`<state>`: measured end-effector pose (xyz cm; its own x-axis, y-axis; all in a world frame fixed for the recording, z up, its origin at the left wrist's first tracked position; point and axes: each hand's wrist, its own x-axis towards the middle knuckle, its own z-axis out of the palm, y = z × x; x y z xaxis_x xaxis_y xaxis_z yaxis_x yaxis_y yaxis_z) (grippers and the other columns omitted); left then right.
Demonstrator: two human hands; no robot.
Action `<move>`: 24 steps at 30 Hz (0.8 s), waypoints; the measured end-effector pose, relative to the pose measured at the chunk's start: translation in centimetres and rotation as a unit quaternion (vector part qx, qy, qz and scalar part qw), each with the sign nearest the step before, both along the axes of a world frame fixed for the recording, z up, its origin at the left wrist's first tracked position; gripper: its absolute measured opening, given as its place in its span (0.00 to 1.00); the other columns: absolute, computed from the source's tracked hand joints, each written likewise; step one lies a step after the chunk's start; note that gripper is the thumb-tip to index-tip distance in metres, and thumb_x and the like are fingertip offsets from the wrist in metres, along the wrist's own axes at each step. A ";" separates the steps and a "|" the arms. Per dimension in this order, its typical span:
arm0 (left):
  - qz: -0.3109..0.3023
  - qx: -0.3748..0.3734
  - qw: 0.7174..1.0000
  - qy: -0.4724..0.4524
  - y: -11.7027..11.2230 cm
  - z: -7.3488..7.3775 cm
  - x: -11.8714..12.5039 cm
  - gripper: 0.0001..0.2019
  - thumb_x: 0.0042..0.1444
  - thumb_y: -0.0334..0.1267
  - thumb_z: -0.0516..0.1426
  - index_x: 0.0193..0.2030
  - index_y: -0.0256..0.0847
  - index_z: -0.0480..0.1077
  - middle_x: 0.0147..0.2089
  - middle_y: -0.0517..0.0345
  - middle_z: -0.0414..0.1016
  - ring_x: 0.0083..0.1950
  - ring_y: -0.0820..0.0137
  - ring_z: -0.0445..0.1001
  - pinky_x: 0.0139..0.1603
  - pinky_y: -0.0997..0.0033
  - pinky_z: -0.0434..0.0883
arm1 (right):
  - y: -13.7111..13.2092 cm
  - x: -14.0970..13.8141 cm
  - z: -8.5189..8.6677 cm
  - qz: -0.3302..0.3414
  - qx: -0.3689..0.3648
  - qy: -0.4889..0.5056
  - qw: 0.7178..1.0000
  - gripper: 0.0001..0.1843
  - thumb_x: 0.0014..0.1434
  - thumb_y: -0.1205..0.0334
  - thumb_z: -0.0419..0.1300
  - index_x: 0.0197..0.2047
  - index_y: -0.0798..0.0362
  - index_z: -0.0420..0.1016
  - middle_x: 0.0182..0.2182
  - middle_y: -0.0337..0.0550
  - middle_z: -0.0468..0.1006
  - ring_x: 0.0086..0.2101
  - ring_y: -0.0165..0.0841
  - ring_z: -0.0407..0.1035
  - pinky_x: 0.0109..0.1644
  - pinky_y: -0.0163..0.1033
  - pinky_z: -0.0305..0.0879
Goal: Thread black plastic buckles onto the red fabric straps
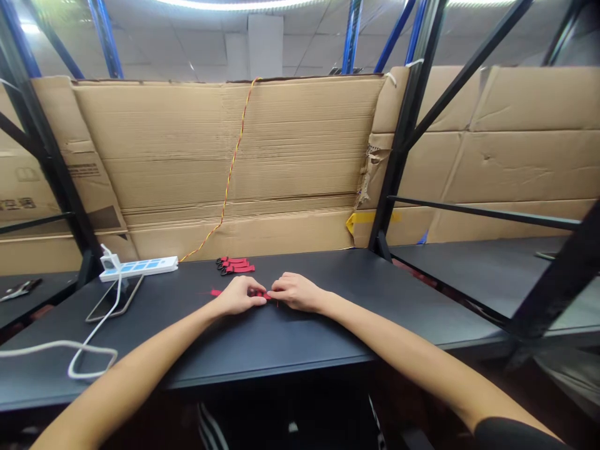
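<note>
Both my hands meet at the middle of the black table [290, 337]. My left hand [239, 296] is curled with its fingers pinched on a red strap [216, 292] whose end sticks out to the left. My right hand [295, 291] is also closed, its fingertips touching the same red strap between the two hands. Just behind them lies a small pile of similar red straps with dark rings [234, 265].
A white power strip [139, 267] with a plugged charger sits at the left, its white cable [79, 356] looping toward the front edge. A phone [114, 299] lies beside it. A cardboard wall [234, 162] stands behind. Black rack posts [398, 156] flank the table.
</note>
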<state>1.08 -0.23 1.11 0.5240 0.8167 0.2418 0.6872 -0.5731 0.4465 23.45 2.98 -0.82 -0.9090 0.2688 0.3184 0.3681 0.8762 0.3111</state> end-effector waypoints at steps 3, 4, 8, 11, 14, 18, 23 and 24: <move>0.034 0.034 0.998 0.038 0.7 -0.3 -0.5 0.15 0.49 0.43 0.60 0.42 0.40 0.78 0.37 0.54 0.79 0.37 0.65 0.73 0.40 0.70 0.67 | 1.4 0.7 0.2 -0.030 -0.039 0.009 0.999 0.17 0.59 0.70 0.52 0.44 0.49 0.78 0.40 0.46 0.78 0.35 0.34 0.68 0.43 0.39 0.59; 0.047 0.040 0.997 0.047 0.9 -0.3 -0.7 0.15 0.49 0.42 0.60 0.42 0.40 0.78 0.36 0.54 0.79 0.36 0.65 0.73 0.39 0.70 0.67 | 2.1 1.2 0.3 -0.045 -0.055 0.017 0.997 0.16 0.58 0.70 0.52 0.43 0.49 0.79 0.40 0.46 0.78 0.36 0.34 0.69 0.43 0.39 0.59; 0.097 0.040 0.993 0.053 1.8 -0.4 -1.7 0.14 0.49 0.41 0.59 0.41 0.39 0.78 0.33 0.54 0.78 0.34 0.65 0.74 0.36 0.70 0.67 | 5.0 4.6 0.7 -0.133 -0.112 0.049 0.983 0.19 0.59 0.69 0.50 0.44 0.50 0.80 0.41 0.46 0.78 0.39 0.35 0.70 0.44 0.37 0.61; 0.114 0.047 0.991 0.056 2.1 -0.2 -2.2 0.12 0.49 0.40 0.59 0.40 0.39 0.78 0.34 0.54 0.79 0.35 0.65 0.74 0.38 0.69 0.68 | 6.8 7.8 0.7 -0.213 -0.113 0.043 0.970 0.17 0.60 0.67 0.51 0.44 0.53 0.81 0.43 0.49 0.77 0.43 0.38 0.69 0.48 0.39 0.60; 0.123 0.048 0.990 0.054 2.1 -0.1 -2.4 0.13 0.49 0.40 0.60 0.40 0.38 0.78 0.35 0.53 0.78 0.35 0.65 0.74 0.39 0.69 0.69 | 7.9 10.2 0.3 -0.289 -0.072 0.047 0.953 0.17 0.61 0.67 0.51 0.43 0.53 0.81 0.48 0.53 0.73 0.48 0.42 0.64 0.51 0.43 0.58; 0.118 0.058 0.991 0.038 2.0 -0.4 -2.3 0.14 0.49 0.40 0.61 0.42 0.38 0.77 0.36 0.53 0.78 0.36 0.65 0.74 0.40 0.68 0.69 | 9.1 11.5 -0.7 -0.355 -0.090 0.034 0.930 0.22 0.59 0.73 0.48 0.51 0.54 0.77 0.49 0.57 0.70 0.50 0.42 0.62 0.52 0.43 0.57; 0.091 0.060 0.994 0.021 2.1 -0.9 -1.9 0.15 0.51 0.44 0.61 0.41 0.37 0.77 0.32 0.54 0.76 0.34 0.66 0.73 0.38 0.70 0.68 | 10.9 12.7 -1.9 -0.437 -0.152 0.038 0.886 0.29 0.56 0.75 0.47 0.60 0.55 0.67 0.57 0.57 0.66 0.55 0.43 0.60 0.54 0.46 0.58; 0.086 0.060 0.994 0.020 2.1 -1.0 -1.9 0.15 0.51 0.45 0.61 0.41 0.37 0.77 0.31 0.54 0.76 0.34 0.66 0.73 0.38 0.70 0.68 | 11.2 13.2 -2.1 -0.450 -0.154 0.042 0.879 0.29 0.56 0.75 0.47 0.61 0.55 0.66 0.58 0.56 0.66 0.56 0.44 0.60 0.55 0.47 0.58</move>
